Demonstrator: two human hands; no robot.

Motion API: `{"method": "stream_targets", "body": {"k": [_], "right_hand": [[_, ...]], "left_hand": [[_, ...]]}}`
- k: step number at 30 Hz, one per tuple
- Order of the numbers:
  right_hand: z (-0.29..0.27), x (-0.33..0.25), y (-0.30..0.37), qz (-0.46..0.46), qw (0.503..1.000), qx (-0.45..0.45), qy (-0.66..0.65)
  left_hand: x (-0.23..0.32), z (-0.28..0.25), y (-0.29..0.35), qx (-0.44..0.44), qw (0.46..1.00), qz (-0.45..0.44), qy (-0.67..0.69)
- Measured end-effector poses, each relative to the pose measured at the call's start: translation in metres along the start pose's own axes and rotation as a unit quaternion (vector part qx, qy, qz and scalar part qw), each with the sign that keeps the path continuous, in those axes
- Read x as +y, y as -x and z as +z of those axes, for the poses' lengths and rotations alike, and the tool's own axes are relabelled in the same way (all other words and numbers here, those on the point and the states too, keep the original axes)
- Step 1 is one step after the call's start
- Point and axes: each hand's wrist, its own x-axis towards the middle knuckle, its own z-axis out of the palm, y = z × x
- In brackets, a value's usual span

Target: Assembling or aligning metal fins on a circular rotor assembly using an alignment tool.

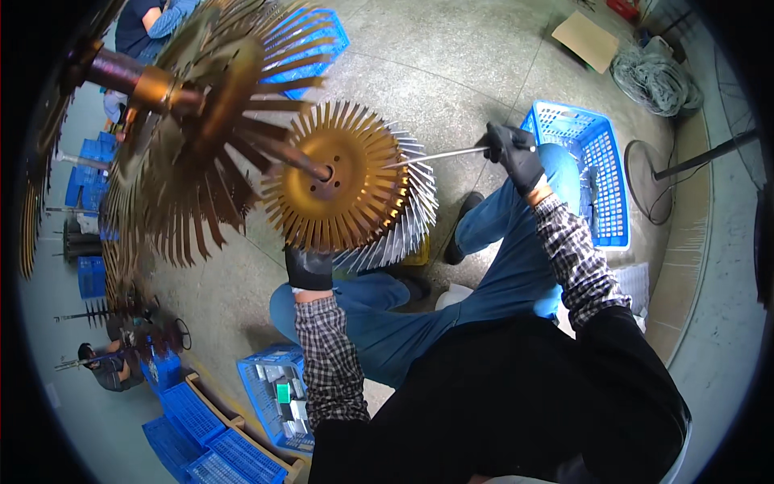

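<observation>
A bronze-coloured wheel (352,171) with many flat blade-like fingers round its rim hangs on a shaft (292,156) before me. Behind its coloured blades, silver blades (421,198) fan out at the right and bottom. My left hand (310,269), in a black glove, is at the wheel's lower edge; its fingers are hidden behind the blades. In my right hand (514,155), also gloved, is a thin metal rod (443,154). The fingers are closed round it, and its far end reaches the blades at the wheel's right side.
A larger bladed wheel (185,145) looms at upper left. Blue crates stand by my right knee (617,173), by my left leg (251,375) and behind the wheels (337,36). At right are a round stand base (645,181) and coiled wire (657,77). Other people (109,367) sit at left.
</observation>
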Motion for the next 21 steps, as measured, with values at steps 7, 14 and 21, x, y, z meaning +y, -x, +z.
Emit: {"method": "stream_targets", "body": {"k": [7, 14, 21], "right_hand": [[0.004, 0.016, -0.008, -0.010, 0.997, 0.046, -0.058], [0.001, 0.022, -0.015, -0.031, 0.996, 0.061, -0.058], [0.001, 0.018, -0.034, 0.008, 0.998, 0.064, -0.023]], "left_hand": [[0.006, 0.055, 0.000, 0.074, 0.995, -0.019, 0.059], [-0.006, 0.056, -0.003, 0.108, 0.979, -0.047, 0.164], [-0.010, 0.070, -0.011, 0.075, 0.996, 0.019, 0.035]]}}
